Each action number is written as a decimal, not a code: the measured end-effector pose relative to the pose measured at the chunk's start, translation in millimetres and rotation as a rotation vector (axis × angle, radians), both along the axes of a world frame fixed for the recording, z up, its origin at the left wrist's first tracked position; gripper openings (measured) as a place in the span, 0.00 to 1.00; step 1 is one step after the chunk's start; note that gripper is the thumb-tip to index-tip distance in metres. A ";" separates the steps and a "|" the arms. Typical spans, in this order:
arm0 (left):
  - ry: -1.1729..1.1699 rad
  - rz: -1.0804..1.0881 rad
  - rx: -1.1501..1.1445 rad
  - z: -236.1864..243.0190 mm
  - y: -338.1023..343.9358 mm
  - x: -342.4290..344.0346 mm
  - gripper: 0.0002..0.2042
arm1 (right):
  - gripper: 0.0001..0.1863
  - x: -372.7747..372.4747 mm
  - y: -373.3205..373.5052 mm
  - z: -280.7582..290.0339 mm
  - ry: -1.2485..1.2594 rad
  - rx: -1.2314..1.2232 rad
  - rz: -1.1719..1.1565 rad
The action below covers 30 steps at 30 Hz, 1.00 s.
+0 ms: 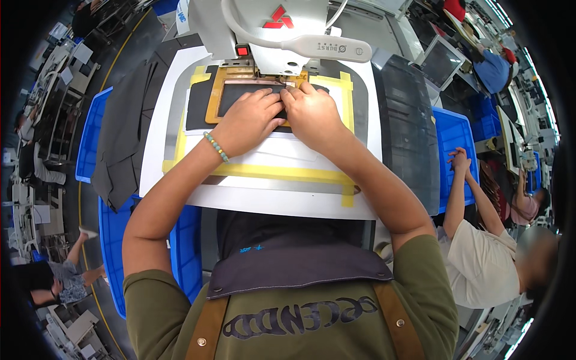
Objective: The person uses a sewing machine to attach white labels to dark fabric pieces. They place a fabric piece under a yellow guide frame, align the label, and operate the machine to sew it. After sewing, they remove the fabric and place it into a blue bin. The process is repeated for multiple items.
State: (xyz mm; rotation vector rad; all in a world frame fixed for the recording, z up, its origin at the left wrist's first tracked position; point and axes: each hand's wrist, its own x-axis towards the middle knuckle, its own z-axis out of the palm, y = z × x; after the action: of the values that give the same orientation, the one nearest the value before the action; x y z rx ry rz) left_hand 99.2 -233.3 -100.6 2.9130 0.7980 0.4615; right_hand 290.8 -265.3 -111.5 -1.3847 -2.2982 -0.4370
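Observation:
A dark fabric panel (197,109) lies under an amber rectangular frame (213,102) below the white head of a sewing machine (267,57). My left hand (251,119) rests palm down across the frame, fingers laid out on the dark fabric inside it. Beside it, my right hand (315,117) presses down with bent fingers spread over the frame's right part. Both hands' fingertips come close together just below the needle area. My right hand covers much of the frame's right side, and I see nothing lifted in either hand.
Yellow tape (270,173) borders the white work plate (258,201). Dark fabric pieces (123,120) are draped at the left over a blue bin (96,135). At the right are a dark translucent panel (408,126), another blue bin (444,129) and a seated person in a pale shirt (483,264).

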 end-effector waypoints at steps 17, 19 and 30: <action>-0.072 0.008 -0.009 11.5 13.7 -22.9 0.15 | 0.06 44.8 -58.4 44.1 0.330 -0.411 0.159; -0.068 -0.001 -0.014 10.2 13.7 -21.0 0.15 | 0.07 33.6 -53.6 43.3 0.308 -0.369 0.231; -0.019 -0.078 -0.062 0.3 13.9 -14.7 0.16 | 0.10 21.0 -53.2 21.1 0.209 -0.326 0.273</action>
State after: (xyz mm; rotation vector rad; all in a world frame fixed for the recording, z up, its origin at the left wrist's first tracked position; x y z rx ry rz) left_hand 84.5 -219.4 -100.3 2.8655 0.6812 0.4484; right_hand 311.8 -318.4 -90.4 -1.1624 -2.4055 0.1671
